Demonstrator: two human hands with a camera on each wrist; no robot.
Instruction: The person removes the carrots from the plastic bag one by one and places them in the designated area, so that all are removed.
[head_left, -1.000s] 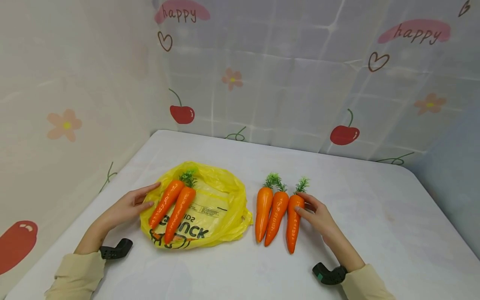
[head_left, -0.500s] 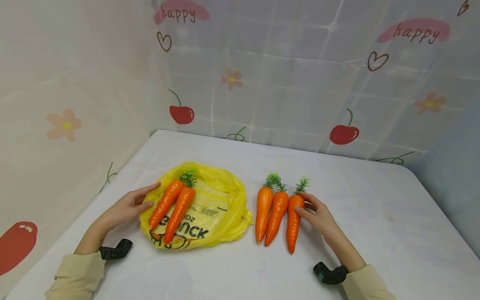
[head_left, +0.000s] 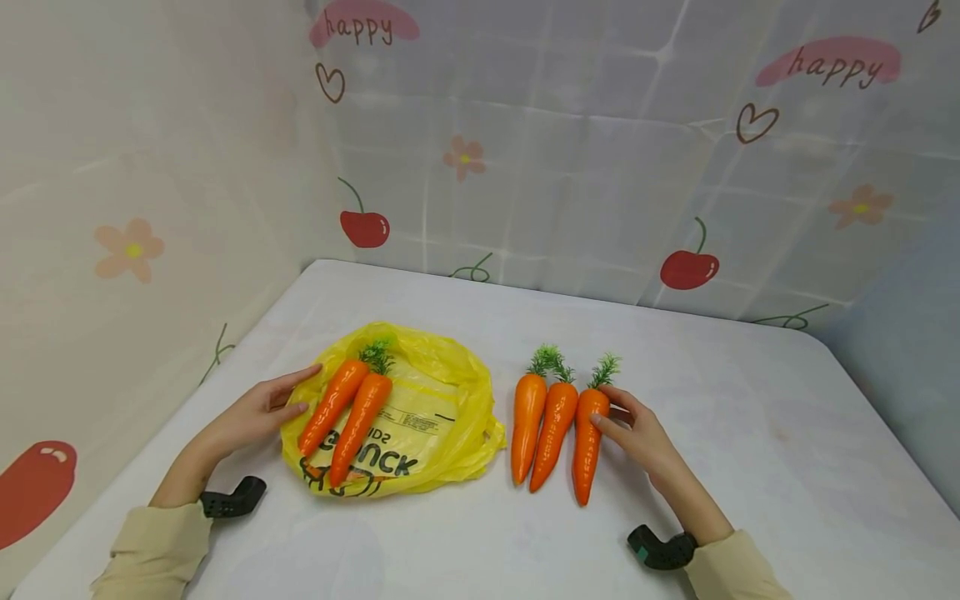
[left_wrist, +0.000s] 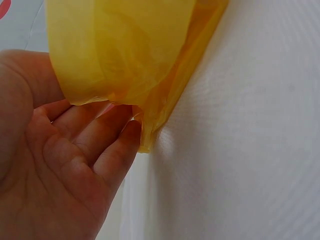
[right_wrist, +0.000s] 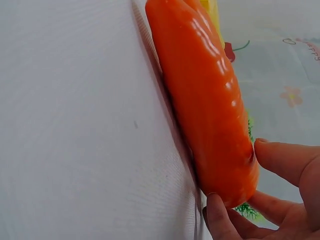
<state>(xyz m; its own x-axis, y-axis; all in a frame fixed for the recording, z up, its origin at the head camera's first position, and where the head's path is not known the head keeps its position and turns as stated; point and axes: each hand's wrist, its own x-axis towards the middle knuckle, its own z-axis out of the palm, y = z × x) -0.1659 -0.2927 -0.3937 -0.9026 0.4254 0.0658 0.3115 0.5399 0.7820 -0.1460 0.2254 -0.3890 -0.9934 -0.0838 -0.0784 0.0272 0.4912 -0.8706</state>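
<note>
Carrots [head_left: 556,427] are lying two on, three off the yellow bag [head_left: 442,450] left of centre, left hand [head_left: 257,414] holding bag, right hand [head_left: 637,435] one carrot [head_left: 587,454].

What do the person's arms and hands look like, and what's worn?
Left hand and right hand: ungloved. Left sleeve and right sleeve: plain beige. The left wrist camera and right wrist camera are black and bent, the right with a green patch; no cables show.

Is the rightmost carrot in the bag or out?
Out: two carrots lie between the rightmost carrot and the yellow bag.
</note>
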